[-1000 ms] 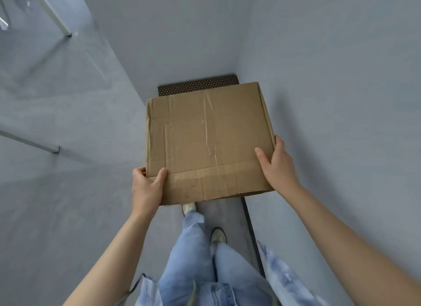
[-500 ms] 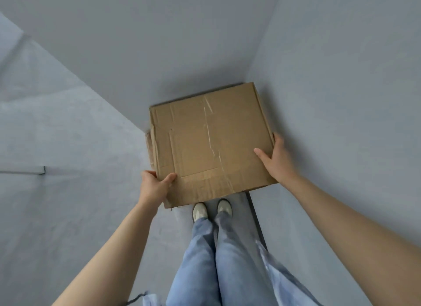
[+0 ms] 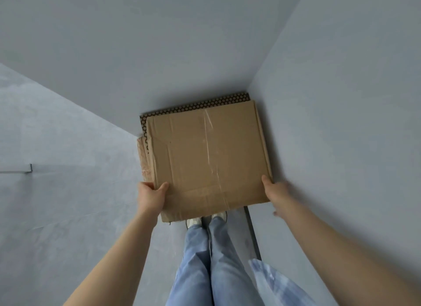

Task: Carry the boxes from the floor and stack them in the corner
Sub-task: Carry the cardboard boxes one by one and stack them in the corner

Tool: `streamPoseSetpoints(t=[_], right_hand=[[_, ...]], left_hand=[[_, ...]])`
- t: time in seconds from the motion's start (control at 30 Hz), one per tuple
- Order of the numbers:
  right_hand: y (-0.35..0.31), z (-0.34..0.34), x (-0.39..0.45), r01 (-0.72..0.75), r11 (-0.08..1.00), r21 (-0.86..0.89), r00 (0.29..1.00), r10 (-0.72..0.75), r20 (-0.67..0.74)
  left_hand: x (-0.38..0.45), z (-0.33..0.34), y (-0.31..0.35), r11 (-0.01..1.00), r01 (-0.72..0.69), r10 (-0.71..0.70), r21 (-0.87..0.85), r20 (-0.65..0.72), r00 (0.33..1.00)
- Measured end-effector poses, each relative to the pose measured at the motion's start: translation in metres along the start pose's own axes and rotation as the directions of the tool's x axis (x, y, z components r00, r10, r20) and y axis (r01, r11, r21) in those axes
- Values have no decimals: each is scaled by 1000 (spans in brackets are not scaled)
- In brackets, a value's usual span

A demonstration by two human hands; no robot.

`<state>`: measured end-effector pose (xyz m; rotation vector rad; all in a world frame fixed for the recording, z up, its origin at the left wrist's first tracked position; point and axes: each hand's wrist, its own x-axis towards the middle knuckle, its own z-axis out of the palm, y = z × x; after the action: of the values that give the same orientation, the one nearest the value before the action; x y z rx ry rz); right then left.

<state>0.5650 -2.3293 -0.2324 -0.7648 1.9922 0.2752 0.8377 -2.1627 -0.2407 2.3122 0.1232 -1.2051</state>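
Holding a flat brown cardboard box with clear tape [image 3: 208,159] by its near corners, the left hand [image 3: 151,197] and right hand [image 3: 276,190] each wrap thumb-on-top round an edge, probably to square it up. It sits over a dark box with a honeycomb hole pattern [image 3: 193,105] and another tan cardboard box [image 3: 142,155] beneath, tucked into the corner of two pale grey walls [image 3: 330,123], grey floor [image 3: 57,214] below.
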Motion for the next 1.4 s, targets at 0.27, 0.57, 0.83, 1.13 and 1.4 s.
streamPoseSetpoints(t=[0.27, 0.57, 0.83, 1.13, 1.4], right_hand=[[-17, 2, -2, -396, 539, 744, 898, 58, 436], [-41, -14, 0, -388, 539, 747, 890, 8, 456], [-51, -28, -12, -418, 612, 671, 856, 18, 517], [-48, -36, -34, -306, 754, 581, 908, 48, 415], [-8, -49, -123, 223, 930, 291, 929, -293, 226]], left_hand=[[-7, 16, 27, 994, -103, 103, -29, -1, 995], [6, 25, 59, 996, -89, 86, 28, 85, 993], [-6, 13, 74, 987, -160, 158, 8, 134, 978], [-36, -7, 84, 976, -218, 218, -11, 128, 968], [-95, -22, 104, 861, -487, 426, 145, 316, 848]])
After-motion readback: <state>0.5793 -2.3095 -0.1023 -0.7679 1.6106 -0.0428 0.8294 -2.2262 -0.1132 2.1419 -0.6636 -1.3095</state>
